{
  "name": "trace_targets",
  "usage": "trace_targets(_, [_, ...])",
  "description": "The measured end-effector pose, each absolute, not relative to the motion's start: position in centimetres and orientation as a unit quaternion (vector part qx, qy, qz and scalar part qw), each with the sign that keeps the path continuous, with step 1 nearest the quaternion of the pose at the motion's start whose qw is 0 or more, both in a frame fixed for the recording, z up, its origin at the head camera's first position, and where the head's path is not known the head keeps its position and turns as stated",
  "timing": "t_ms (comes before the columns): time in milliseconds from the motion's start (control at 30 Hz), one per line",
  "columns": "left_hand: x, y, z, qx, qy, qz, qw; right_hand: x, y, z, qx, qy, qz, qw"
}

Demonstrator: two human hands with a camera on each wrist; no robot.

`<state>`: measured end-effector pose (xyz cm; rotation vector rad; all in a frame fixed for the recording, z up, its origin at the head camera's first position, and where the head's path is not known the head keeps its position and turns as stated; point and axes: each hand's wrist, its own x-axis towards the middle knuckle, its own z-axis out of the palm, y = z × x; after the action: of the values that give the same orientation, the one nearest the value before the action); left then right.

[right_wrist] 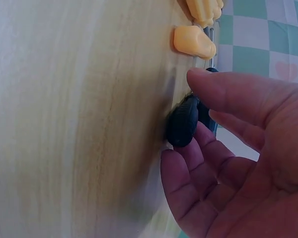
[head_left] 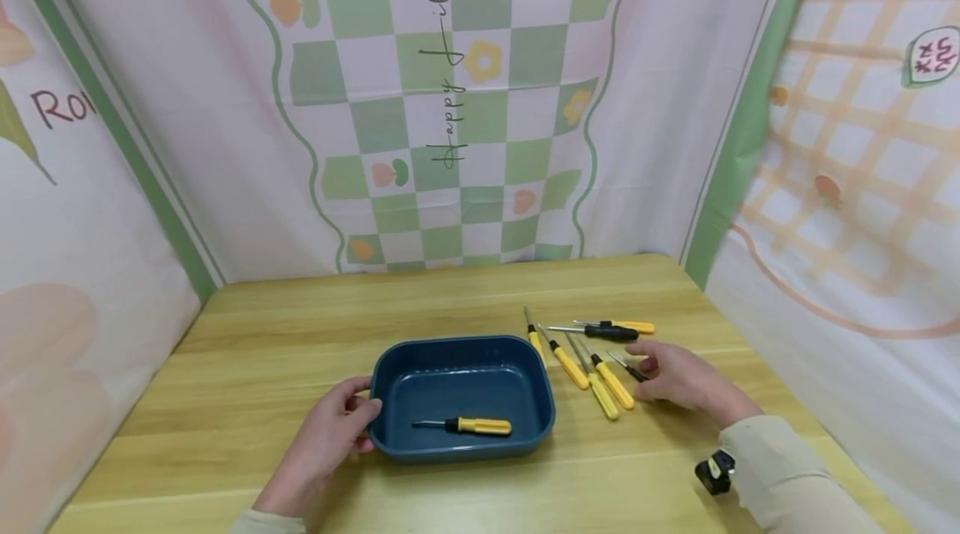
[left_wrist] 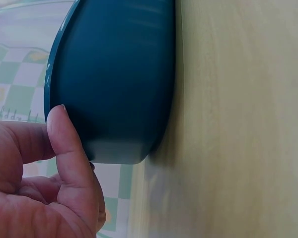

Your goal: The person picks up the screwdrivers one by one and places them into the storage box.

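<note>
A dark blue rectangular container (head_left: 462, 452) stands on the table, and a screwdriver with a yellow handle (head_left: 483, 426) lies inside it. My left hand (head_left: 335, 427) holds this container at its left end; the left wrist view has a fingertip (left_wrist: 59, 116) against the outer wall just below the rim. To the right of the container, my right hand (head_left: 686, 382) is low over the table, thumb and fingers around the black handle of a small screwdriver (right_wrist: 183, 121). The thin shaft of this screwdriver points away to the left.
Several yellow-handled screwdrivers (head_left: 615, 386) lie fanned out between the container and my right hand. Behind them are a larger black-handled screwdriver (head_left: 611, 333) and another yellow handle (head_left: 637, 326). Printed cloth (head_left: 480, 126) hangs behind the wooden table (head_left: 300, 326) and along both sides.
</note>
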<state>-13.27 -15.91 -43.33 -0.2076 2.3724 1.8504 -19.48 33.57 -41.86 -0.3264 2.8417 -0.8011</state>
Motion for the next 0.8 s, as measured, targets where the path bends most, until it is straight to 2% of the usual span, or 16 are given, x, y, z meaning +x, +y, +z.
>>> trace_targets(800, [-13.07,-15.78,-42.86,-0.085,0.794,0.598,0.074,-19.74,33.51,-42.41,-0.116,0.956,-0.258,0.08])
